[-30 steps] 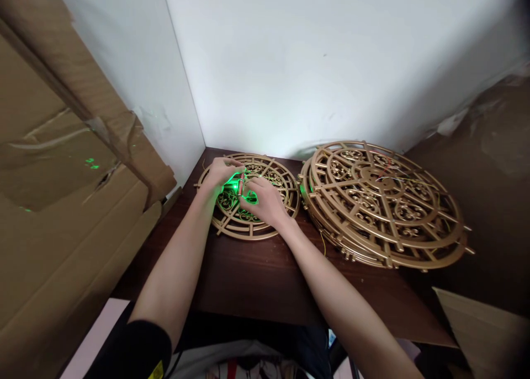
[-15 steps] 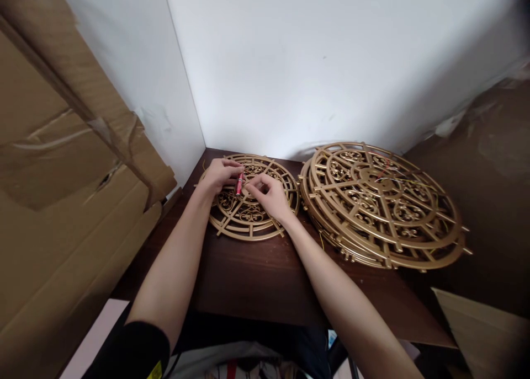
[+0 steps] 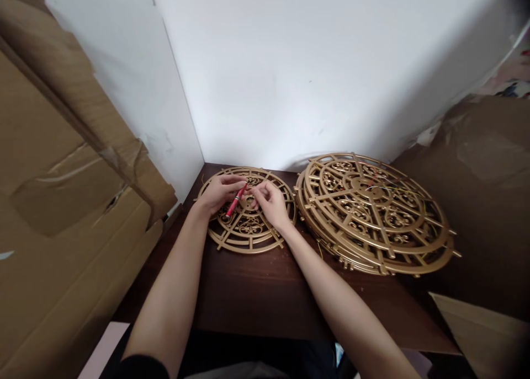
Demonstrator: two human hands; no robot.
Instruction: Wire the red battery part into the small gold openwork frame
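Over a round gold openwork frame (image 3: pixel 252 250) lying flat on the dark table, my two hands work close together. My left hand (image 3: pixel 219 193) is closed on a slim red pen-like tool (image 3: pixel 234 204), which slants with its lower end toward me. Just right of it, my right hand (image 3: pixel 271 203) has its thumb and forefinger pinched together near the tool's upper end. Whatever is between those fingertips is too small to make out. Gold scrollwork and crossing bars show below and around both hands.
To the right, several similar gold frames (image 3: pixel 383 224) lie in a tilted stack, with thin yellow and red wires on top. Cardboard (image 3: pixel 74 202) rises on the left, more cardboard (image 3: pixel 480 202) on the right. A white wall (image 3: pixel 290 81) stands behind the dark table (image 3: pixel 256 296).
The red tool has swung from nearly upright to a slant, its lower end now farther left. My right fingers have curled in closer to my left hand. The whole view has shifted slightly.
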